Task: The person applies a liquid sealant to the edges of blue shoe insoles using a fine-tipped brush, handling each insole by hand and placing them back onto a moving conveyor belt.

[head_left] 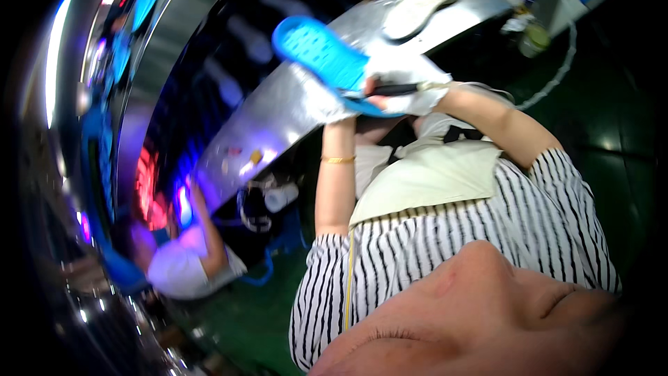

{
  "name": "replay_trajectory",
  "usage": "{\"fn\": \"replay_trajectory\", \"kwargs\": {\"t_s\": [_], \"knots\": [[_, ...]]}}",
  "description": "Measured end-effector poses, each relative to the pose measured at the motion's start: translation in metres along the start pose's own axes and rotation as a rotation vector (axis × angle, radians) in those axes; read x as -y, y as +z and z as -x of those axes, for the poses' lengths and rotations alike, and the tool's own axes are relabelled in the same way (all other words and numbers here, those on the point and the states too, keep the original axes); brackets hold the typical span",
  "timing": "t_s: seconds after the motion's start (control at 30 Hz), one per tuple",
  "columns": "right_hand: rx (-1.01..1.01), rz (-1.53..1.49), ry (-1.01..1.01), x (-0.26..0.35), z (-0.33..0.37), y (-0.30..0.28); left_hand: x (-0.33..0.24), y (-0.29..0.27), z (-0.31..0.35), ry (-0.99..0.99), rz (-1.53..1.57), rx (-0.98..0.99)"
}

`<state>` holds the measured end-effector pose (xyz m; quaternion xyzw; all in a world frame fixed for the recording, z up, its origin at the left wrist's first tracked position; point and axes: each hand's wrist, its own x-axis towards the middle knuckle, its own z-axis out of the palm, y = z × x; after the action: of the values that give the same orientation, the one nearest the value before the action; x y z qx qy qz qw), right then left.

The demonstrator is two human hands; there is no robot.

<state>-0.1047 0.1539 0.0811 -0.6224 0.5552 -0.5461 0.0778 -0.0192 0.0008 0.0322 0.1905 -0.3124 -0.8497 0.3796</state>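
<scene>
A bright blue shoe sole (323,49) with a pitted inner face is tilted above the metal bench. My left hand (321,95), in a white glove, holds it from below; most of those fingers are hidden behind the sole. At the sole's near end, my right hand (410,76) wears a white glove that leaves some fingertips bare. Its fingers are closed around a slim tool with a dark handle (395,89). The tool's working end lies against or close to the sole, too blurred to name. Farther back on the bench rests an off-white shoe sole (423,8).
A narrow metal bench (261,115) runs from lower left to upper right. Beyond it, a dark conveyor (233,49) carries blurred soles. A co-worker (188,257) sits at lower left. A yellowish jar (534,40) and a pale hose (572,56) are at upper right.
</scene>
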Motion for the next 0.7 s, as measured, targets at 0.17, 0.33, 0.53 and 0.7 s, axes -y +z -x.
{"fn": "replay_trajectory", "kwargs": {"t_s": [0.17, 0.33, 0.53, 0.7], "knots": [[0.012, -0.120, 0.270, -0.003, 0.001, -0.012, -0.004, -0.005, -0.007, -0.149, 0.257, 0.100], [0.181, -0.296, 0.337, 0.005, -0.001, -0.008, -0.014, -0.007, -0.011, -0.223, 0.286, 0.208], [-0.030, -0.384, 0.548, -0.019, -0.013, -0.037, -0.009, 0.023, 0.021, -0.266, 0.395, 0.264], [-0.049, -0.351, 0.400, -0.022, -0.013, -0.039, 0.003, 0.018, 0.029, -0.218, 0.220, 0.343]]}}
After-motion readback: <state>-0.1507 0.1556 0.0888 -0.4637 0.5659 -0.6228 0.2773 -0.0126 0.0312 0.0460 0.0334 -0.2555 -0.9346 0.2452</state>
